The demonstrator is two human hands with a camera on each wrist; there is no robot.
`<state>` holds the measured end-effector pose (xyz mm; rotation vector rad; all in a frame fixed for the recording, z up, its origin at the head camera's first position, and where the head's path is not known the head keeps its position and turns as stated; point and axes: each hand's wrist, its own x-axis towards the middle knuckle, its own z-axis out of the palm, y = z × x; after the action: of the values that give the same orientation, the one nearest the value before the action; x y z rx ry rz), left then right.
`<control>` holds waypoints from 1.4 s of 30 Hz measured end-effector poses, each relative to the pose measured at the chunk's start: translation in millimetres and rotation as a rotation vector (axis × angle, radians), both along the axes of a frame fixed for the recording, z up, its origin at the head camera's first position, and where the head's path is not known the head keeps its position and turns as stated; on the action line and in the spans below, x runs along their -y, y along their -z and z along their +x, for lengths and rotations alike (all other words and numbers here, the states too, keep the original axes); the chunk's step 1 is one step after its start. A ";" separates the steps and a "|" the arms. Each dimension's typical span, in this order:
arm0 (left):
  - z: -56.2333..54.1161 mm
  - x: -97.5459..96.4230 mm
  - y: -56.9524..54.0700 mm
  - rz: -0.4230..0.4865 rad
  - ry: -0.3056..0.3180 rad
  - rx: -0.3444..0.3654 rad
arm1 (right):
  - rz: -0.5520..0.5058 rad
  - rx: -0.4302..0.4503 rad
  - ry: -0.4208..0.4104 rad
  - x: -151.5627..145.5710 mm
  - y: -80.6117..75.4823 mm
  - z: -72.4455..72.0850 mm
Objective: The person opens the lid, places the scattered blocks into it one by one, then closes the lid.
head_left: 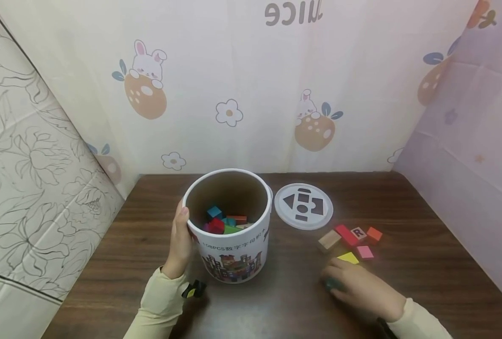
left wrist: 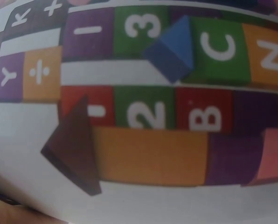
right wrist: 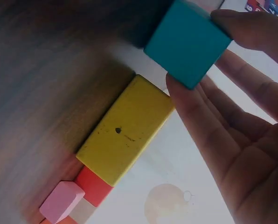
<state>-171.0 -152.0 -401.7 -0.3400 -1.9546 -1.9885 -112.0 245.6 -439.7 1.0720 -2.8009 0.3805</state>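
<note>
A white bucket (head_left: 234, 263) with printed block pictures stands upright on the table, several coloured blocks (head_left: 230, 228) inside it. My left hand (head_left: 179, 247) grips the bucket's left side, thumb near the rim; its other fingers are mostly hidden. The left wrist view is filled by the bucket's printed wall (left wrist: 148, 156). Between thumb and fingertips, my right hand (head_left: 359, 285) pinches a teal block (right wrist: 188, 44). Just beyond that hand lies a yellow block (right wrist: 125, 130), partly covered in the head view.
Behind the yellow block lie a red block (head_left: 346, 234), a natural wood block (head_left: 329, 240), a letter R block (head_left: 358, 233), an orange block (head_left: 374, 235) and a pink block (head_left: 365, 252). A white lid (head_left: 287, 219) with shaped holes lies right of the bucket. A patterned curtain (head_left: 242, 70) hangs behind the table.
</note>
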 end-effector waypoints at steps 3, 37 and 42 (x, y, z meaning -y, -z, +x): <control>0.1 0.7 0.1 -0.010 -0.009 0.010 | -0.026 -0.032 -0.009 2.7 -2.9 -1.6; -0.7 -1.3 0.4 0.015 0.009 -0.017 | -0.378 -0.243 -0.375 76.7 -138.4 -67.7; -0.6 -2.0 -1.1 0.028 0.014 -0.025 | -0.371 -0.263 -0.442 99.1 -160.2 -73.2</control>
<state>-171.6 -150.0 -400.7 -0.3709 -1.9123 -2.0090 -185.2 146.5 -279.5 1.5072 -2.1411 0.7083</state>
